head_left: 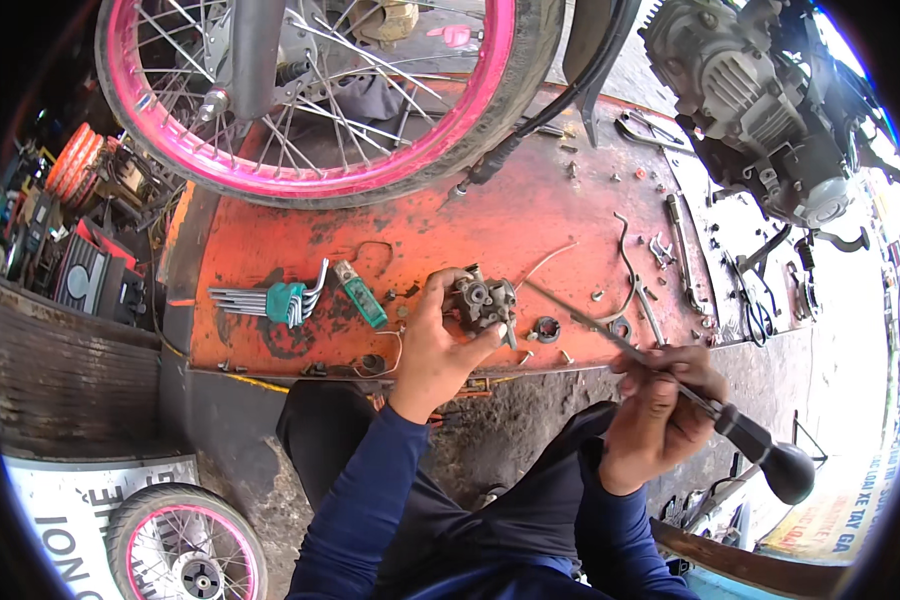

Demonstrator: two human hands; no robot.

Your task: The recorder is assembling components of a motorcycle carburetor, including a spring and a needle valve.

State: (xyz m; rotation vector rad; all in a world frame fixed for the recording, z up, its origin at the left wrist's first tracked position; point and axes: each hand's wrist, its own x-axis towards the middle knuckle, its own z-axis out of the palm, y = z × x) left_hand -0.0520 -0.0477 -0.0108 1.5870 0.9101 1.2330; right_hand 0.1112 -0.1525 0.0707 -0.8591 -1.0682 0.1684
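Note:
My left hand [440,345] grips a small grey metal carburetor [483,300] above the front part of the orange bench [300,230]. In my right hand [665,415] is a long screwdriver [767,452], its dark bulbous handle toward the lower right. The thin shaft runs up and left between my fingers, its tip just right of the carburetor, apparently apart from it. A black ring-shaped part [545,328] and a few small screws lie beside the carburetor. Left of my left hand are a green-and-clear case [360,293] and a hex key set [286,303] in a green holder.
A pink-rimmed spoked wheel [360,175] hangs over the bench's far side. An engine [755,100] stands at the upper right. Wrenches [685,250], a bent metal lever [630,270] and several bolts lie on the right. Another pink wheel [185,550] is at the lower left.

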